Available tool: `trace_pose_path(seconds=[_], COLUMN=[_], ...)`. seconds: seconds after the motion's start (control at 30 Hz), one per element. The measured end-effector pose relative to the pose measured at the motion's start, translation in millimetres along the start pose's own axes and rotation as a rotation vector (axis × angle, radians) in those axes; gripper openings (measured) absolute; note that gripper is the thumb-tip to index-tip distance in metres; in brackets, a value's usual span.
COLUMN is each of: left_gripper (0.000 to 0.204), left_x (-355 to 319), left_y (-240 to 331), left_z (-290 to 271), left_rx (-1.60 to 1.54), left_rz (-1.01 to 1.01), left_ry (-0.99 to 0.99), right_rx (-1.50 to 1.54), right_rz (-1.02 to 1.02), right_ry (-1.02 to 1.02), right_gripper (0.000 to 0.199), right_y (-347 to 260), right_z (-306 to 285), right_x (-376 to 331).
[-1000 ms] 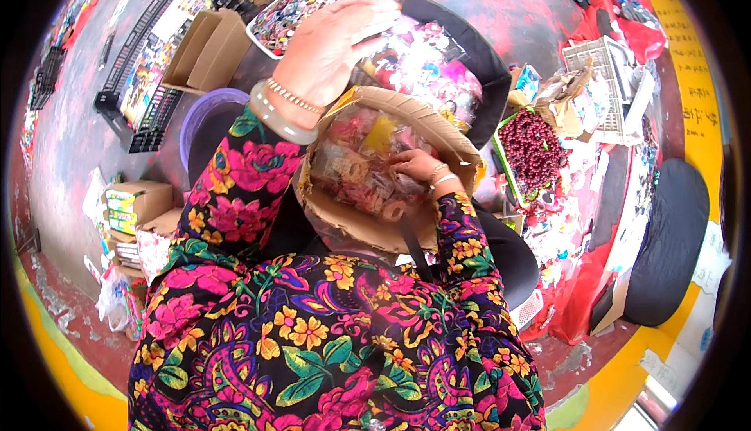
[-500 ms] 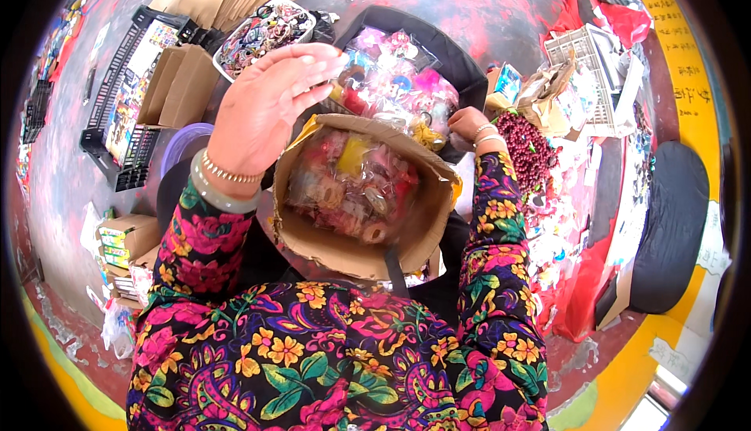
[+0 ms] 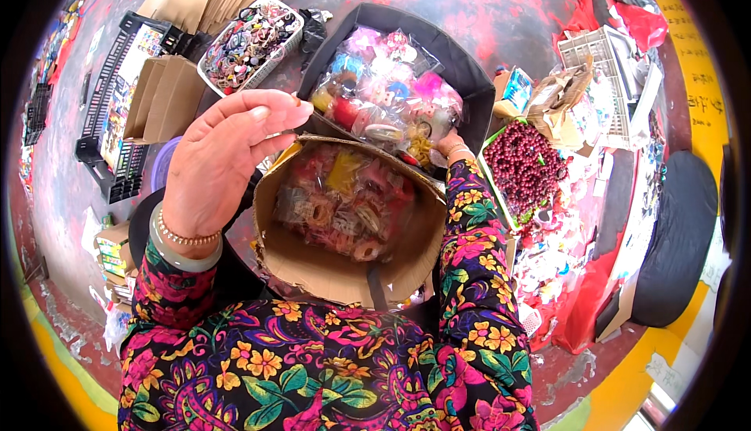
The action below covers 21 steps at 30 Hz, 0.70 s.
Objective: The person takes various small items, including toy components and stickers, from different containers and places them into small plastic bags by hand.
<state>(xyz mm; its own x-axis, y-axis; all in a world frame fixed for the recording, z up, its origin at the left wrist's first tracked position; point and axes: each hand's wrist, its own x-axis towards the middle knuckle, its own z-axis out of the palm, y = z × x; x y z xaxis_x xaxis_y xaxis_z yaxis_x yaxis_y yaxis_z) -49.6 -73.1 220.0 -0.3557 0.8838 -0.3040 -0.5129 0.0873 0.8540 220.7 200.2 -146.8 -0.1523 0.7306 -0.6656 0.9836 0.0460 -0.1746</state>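
Above carton (image 3: 411,263), open room, right hand (image 3: 451,146) at bin edge (image 3: 472,91)

Yellow band (image 3: 702,79): dark written characters stand on it in columns, far to the right of the right hand (image 3: 454,148).
White paper (image 3: 713,259): faint marks, too pale to read, far right of the right hand and closer to the body.
Lower paper (image 3: 663,372): more thin, pale marks, even closer to the body than the right hand.
Green and white packs (image 3: 112,257): print too small to read, left of the left hand (image 3: 211,169) and closer to the body.
Blue pack (image 3: 516,89): tiny print, too small to read, beyond the right hand and to its right.
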Motion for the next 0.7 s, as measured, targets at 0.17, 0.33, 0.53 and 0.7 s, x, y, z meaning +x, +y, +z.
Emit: trace_pose_path(seconds=[0.17, 0.33, 0.53, 0.7], left_gripper=[0.027, 0.026, 0.025, 0.023], left_x=[1, 10, 5, 13], left_y=[2, -2, -8, -13], left_z=[5, 6, -1, -3], left_rx=[-0.003, 0.011, 0.032, 0.024], left_rz=[-0.021, -0.009, 0.024, 0.040], left_ry=[-0.017, -0.054, -0.041, -0.111], right_rx=[-0.054, -0.122, -0.285, -0.674], right_rz=[0.044, -0.014, -0.112, -0.343], right_ry=[-0.042, 0.001, 0.158, 0.311], right_gripper=[0.038, 0.029, 0.029, 0.035], right_y=[1, 28, 4, 8], right_z=[3, 5, -37, -96], right_x=[1, 30, 4, -20])
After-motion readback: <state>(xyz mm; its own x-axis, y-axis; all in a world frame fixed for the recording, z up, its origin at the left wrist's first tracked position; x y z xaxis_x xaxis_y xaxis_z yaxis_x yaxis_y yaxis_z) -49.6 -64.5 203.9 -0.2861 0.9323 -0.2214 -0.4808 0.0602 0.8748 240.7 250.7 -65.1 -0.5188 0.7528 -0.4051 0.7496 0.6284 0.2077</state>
